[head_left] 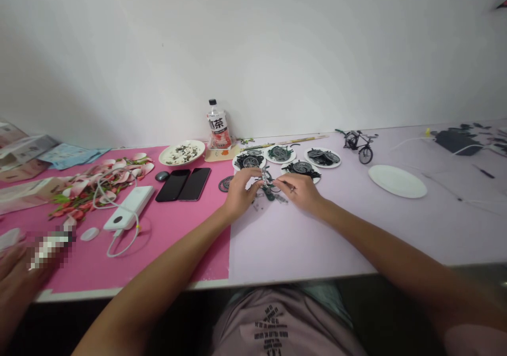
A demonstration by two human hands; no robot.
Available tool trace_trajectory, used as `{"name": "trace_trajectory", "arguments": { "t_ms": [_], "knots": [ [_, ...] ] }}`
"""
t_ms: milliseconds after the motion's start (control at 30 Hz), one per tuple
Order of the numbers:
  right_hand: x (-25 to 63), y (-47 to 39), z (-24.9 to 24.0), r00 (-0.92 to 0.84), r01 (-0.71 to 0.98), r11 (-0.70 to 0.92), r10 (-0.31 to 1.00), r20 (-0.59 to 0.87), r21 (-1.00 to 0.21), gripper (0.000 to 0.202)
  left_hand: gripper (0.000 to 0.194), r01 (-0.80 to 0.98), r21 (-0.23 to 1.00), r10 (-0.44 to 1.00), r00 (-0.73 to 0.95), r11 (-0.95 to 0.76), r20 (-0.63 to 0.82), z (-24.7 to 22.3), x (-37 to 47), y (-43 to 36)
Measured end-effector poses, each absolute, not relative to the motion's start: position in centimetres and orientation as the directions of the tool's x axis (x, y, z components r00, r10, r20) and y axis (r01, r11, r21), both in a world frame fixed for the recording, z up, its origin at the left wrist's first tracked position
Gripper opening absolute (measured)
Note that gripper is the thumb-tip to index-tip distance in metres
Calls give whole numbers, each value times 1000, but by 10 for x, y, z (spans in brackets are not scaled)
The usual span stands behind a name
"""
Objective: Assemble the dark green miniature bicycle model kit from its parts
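Observation:
At the middle of the table, my left hand (241,191) and my right hand (303,191) face each other. Their fingers pinch a small, dark model part (268,176) between them; its exact shape is too small to tell. A few dark green and grey pieces (271,194) lie just beneath it. Beyond my hands stand small white plates heaped with black and green parts, among them a plate of wheels (250,160) and a plate of green parts (280,153). A loose black wheel (225,184) rests left of my left hand.
A model bicycle (359,146) stands at the back right, near a white plate (397,181). Leftward are two phones (184,184), a power bank (129,207), petals (85,187), a bowl (182,153) and a bottle (218,128). Another person's hand (16,263) is far left.

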State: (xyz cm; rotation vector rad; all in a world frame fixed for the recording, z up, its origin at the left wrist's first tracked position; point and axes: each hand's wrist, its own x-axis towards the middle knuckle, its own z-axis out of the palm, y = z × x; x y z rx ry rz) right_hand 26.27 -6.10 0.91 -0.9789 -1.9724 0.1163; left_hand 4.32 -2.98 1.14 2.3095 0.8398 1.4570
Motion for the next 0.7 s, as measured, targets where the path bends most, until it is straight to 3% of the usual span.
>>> {"name": "trace_trajectory", "arguments": {
  "t_ms": [333,700],
  "knots": [
    [263,-59,8,-302,583,704,651,696,-406,32,13,256,600,653,274,-757,706,9,46,-30],
    [264,-57,4,-298,558,712,652,698,-427,27,17,113,545,555,246,-831,795,7,52,-29]
  ]
}}
